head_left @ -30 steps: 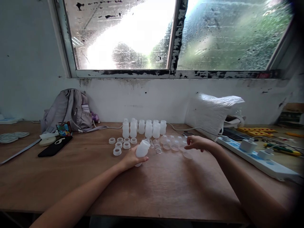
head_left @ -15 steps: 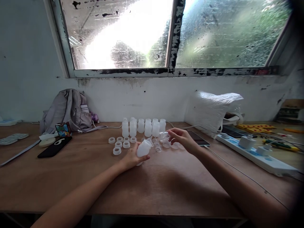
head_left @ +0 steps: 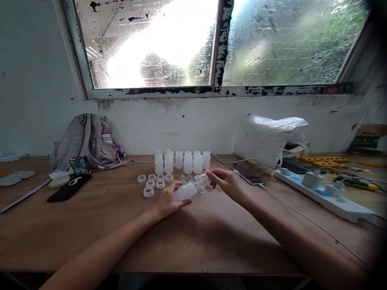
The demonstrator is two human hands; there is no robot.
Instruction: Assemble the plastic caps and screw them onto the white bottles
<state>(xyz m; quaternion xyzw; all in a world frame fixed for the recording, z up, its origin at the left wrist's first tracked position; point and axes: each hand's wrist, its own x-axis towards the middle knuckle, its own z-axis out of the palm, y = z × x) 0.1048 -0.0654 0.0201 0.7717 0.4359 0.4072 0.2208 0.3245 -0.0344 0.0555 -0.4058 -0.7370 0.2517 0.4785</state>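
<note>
My left hand [head_left: 168,202] is wrapped round a milky white baby bottle [head_left: 183,192], which lies tilted with its top to the right. Between the fingertips of my right hand [head_left: 226,183] is a clear cap [head_left: 203,180]. The cap is at the bottle's top end; whether it sits over the teat I cannot tell. Left of the bottle lie several white rings [head_left: 148,192] on the table. Just behind the cap are small clear teats [head_left: 182,178], partly hidden. Farther back several similar bottles [head_left: 188,162] stand upright in a row.
On the right are a phone [head_left: 248,175] with a cable and a white power strip [head_left: 328,196] with plugs. A grey backpack [head_left: 81,141], a small box [head_left: 80,165] and a black phone [head_left: 69,188] are on the left. White plastic wrapping [head_left: 266,139] stands against the wall.
My right hand has moved left and slightly down, bringing the clear cap to the bottle's top. The bottle in my left hand has tipped farther to the right.
</note>
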